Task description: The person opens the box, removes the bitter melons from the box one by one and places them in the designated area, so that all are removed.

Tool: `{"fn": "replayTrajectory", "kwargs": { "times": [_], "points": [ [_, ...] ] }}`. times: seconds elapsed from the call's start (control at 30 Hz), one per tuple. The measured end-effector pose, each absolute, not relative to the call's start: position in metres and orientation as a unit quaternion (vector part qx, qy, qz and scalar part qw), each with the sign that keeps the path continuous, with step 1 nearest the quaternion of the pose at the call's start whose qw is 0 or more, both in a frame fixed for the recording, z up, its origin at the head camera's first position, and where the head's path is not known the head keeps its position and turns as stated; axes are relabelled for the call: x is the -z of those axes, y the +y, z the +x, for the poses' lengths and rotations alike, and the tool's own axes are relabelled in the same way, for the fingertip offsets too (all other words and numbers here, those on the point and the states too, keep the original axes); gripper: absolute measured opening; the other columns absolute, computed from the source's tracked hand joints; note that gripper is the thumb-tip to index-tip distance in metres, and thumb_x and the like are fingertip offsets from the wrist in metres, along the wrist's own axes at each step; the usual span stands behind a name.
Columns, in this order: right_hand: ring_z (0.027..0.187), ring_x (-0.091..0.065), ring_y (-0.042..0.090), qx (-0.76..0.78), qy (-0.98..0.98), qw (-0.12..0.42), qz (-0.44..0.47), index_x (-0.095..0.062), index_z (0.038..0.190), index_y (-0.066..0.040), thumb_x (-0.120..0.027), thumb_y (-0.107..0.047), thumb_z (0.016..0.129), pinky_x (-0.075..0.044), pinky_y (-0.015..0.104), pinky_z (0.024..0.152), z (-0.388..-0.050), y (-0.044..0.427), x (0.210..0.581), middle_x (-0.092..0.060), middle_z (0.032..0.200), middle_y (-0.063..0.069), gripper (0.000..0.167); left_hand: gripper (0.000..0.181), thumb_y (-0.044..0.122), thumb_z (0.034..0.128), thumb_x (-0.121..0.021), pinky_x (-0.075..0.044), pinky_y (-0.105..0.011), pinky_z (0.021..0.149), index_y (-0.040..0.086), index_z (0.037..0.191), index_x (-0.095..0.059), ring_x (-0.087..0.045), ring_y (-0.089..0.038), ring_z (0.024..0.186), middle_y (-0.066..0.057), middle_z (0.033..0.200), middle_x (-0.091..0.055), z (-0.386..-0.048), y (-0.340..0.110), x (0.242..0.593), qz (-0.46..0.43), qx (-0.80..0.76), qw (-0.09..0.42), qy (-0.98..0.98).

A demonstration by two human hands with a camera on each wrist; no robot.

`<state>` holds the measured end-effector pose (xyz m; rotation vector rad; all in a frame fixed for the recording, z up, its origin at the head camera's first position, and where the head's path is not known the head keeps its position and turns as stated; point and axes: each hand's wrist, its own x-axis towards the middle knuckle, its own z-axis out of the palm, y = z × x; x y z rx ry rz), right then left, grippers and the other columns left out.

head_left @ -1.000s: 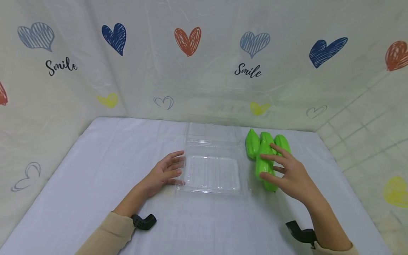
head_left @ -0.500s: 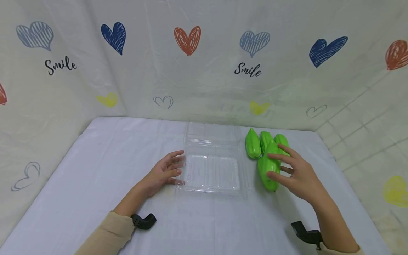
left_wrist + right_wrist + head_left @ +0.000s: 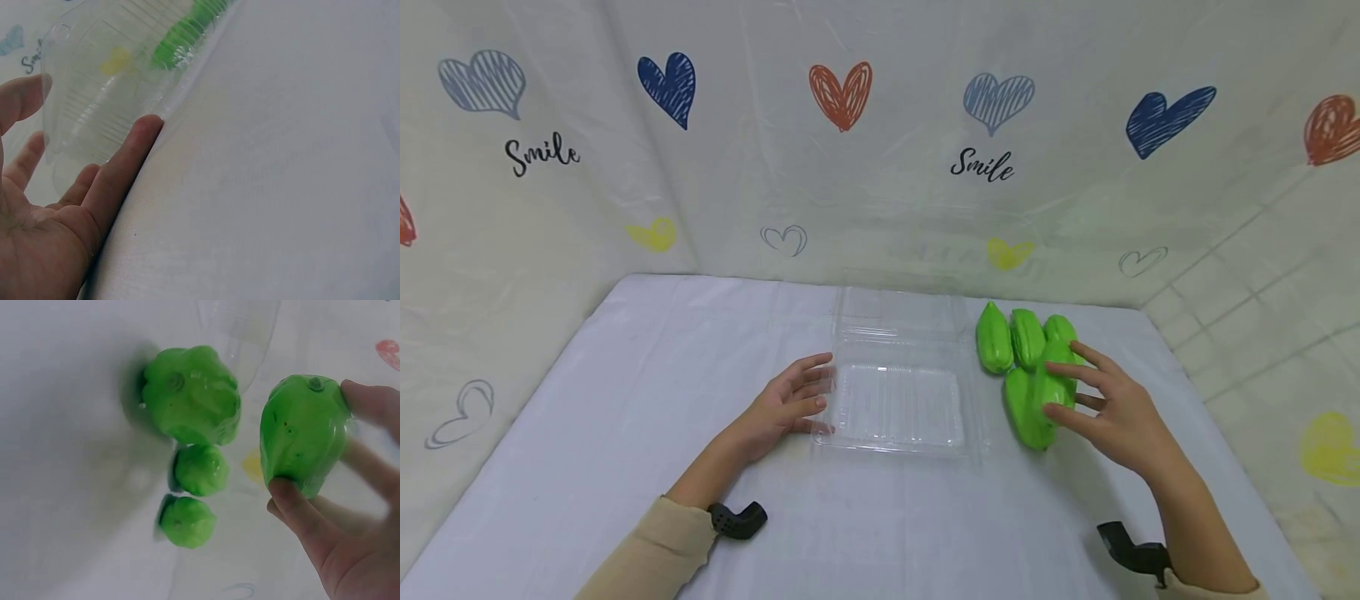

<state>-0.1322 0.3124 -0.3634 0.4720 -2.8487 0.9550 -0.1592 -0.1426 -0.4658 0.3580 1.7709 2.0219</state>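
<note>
In the head view, a clear plastic clamshell box (image 3: 898, 408) lies with its lid (image 3: 901, 315) folded back. My left hand (image 3: 786, 404) rests against the box's left edge with relaxed fingers; in the left wrist view its thumb (image 3: 128, 159) touches the box wall. My right hand (image 3: 1116, 417) grips a glossy green ribbed fruit (image 3: 306, 434) between thumb and fingers, held above the table. Similar green fruits lie beneath and behind it: one in front (image 3: 1026, 408), one at back left (image 3: 994, 337), another at back middle (image 3: 1027, 337). Part of the back right fruit (image 3: 1060, 326) shows past the held one.
A white cloth covers the table (image 3: 865, 533). Behind it hangs a pale curtain (image 3: 902, 192) printed with hearts and "Smile". A black wrist camera mount sits on each forearm, the left (image 3: 739, 521) and the right (image 3: 1135, 550).
My right hand has moved right with the green fruit, uncovering the front and back middle fruits and covering much of the back right one. My left hand and the box stay put.
</note>
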Motion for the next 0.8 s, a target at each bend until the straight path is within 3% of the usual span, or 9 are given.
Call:
{"fn": "replayTrajectory", "kwargs": {
  "times": [0.23,0.57,0.67,0.8],
  "points": [
    [0.12,-0.055,0.047,-0.317,-0.936,0.046,0.146,-0.064,0.132,-0.009,-0.083,-0.023,0.083,-0.045,0.002,0.08,-0.134,0.325,0.366,-0.035,0.157,0.019,0.054,0.065,0.006,0.0999,-0.056,-0.056,-0.046,0.09,0.02,0.157,-0.027,-0.035,-0.037,0.144,-0.012,0.16,-0.029,-0.16,-0.143,0.467,0.127,-0.728,0.212,0.64],
    [0.121,-0.052,0.047,-0.291,-0.942,0.038,0.163,-0.062,0.134,-0.008,-0.084,-0.017,0.081,-0.044,0.002,0.08,-0.136,0.338,0.369,-0.036,0.155,0.021,0.058,0.065,0.006,0.0994,-0.057,-0.057,-0.046,0.089,0.02,0.157,-0.029,-0.035,-0.035,0.144,-0.011,0.16,-0.029,-0.159,-0.143,0.468,0.119,-0.73,0.214,0.638],
    [0.12,-0.053,0.047,-0.285,-0.944,0.025,0.164,-0.06,0.136,-0.007,-0.084,-0.016,0.08,-0.054,0.014,0.081,-0.137,0.342,0.37,-0.035,0.155,0.023,0.061,0.065,0.006,0.0996,-0.056,-0.057,-0.046,0.09,0.02,0.157,-0.028,-0.034,-0.037,0.144,-0.012,0.16,-0.028,-0.159,-0.143,0.468,0.125,-0.728,0.213,0.639],
    [0.121,-0.053,0.051,-0.28,-0.945,-0.001,0.167,-0.056,0.138,-0.004,-0.084,-0.013,0.08,-0.057,0.046,0.084,-0.138,0.345,0.376,-0.033,0.155,0.026,0.065,0.065,0.006,0.0997,-0.056,-0.056,-0.047,0.09,0.019,0.157,-0.027,-0.034,-0.038,0.144,-0.013,0.16,-0.028,-0.159,-0.142,0.467,0.13,-0.728,0.212,0.639]
  ]
}}
